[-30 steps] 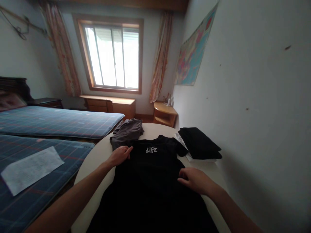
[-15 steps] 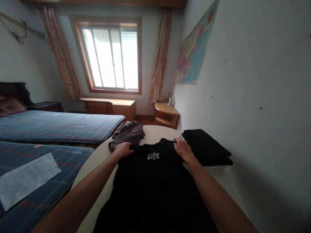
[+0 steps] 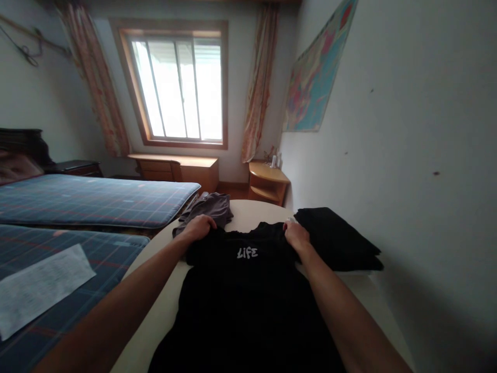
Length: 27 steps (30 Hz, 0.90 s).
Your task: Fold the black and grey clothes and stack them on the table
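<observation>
A black T-shirt [image 3: 248, 305] with white lettering near its neckline lies spread on the cream table [image 3: 258, 208], its collar end away from me. My left hand [image 3: 199, 228] is closed on its left shoulder, fingers curled into the cloth. At the opposite shoulder, my right hand [image 3: 297, 235] pinches the fabric too. Just beyond my left hand sits a crumpled grey-brown garment [image 3: 213, 205]. Folded black clothes [image 3: 336, 238] are stacked to the right of my right hand. The lower end of the shirt runs out of view.
Two plaid mattresses [image 3: 97, 199] fill the left side, with a white printed sheet [image 3: 46, 287] on the nearer one. A white wall [image 3: 407, 129] rises close on the right. Beyond the table stand a wooden desk [image 3: 200, 168] and a small corner shelf [image 3: 267, 176].
Both hands still grip the shirt's shoulders. My left hand has risen slightly, and the lettered upper part looks tilted and bunched more than before. The view has shifted a little.
</observation>
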Available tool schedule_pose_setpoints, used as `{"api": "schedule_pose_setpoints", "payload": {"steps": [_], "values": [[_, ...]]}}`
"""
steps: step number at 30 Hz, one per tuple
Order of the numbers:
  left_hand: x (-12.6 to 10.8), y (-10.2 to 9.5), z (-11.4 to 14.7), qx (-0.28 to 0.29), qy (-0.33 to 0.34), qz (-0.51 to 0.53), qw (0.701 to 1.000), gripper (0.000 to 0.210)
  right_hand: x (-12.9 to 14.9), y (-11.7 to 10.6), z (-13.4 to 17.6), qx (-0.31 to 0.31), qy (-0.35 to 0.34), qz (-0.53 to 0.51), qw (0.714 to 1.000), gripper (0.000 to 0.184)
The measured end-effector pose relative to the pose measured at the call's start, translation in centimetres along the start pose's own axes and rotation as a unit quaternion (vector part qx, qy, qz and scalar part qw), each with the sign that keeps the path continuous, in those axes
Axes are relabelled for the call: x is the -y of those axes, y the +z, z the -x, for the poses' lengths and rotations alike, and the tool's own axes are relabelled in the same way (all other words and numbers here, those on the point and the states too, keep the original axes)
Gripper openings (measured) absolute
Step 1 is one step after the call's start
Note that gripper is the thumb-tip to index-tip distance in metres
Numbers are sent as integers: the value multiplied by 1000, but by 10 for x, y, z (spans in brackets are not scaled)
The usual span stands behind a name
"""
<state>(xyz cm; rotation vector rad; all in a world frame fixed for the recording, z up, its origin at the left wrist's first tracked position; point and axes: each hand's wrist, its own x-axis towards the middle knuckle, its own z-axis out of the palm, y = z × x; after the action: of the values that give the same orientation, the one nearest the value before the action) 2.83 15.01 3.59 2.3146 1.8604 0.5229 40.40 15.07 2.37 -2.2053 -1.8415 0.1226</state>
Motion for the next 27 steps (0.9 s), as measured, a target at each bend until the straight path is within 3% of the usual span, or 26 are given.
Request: {"api": "schedule_pose_setpoints", "payload": {"steps": [4, 7, 12, 16, 21, 27], "values": [[10, -25, -21, -126, -38, -19, 991, 49, 2, -16, -17, -68, -19, -32, 997, 40], [15, -27, -30, -162, -68, -39, 984, 53, 3, -18, -29, -106, -64, -48, 991, 48], [11, 3, -16, -111, -95, -65, 987, 59, 5, 11, -24, -75, -123, -31, 989, 67], [3, 22, 10, -96, -137, -79, 983, 53, 9, 33, 4, -20, -135, 38, 990, 57], [6, 20, 40, -91, -201, -76, 972, 50, 12, 39, 45, -3, -155, 83, 984, 49], [28, 16, 71, -14, -259, -47, 965, 52, 3, 33, 92, -37, -137, 125, 982, 43]]}}
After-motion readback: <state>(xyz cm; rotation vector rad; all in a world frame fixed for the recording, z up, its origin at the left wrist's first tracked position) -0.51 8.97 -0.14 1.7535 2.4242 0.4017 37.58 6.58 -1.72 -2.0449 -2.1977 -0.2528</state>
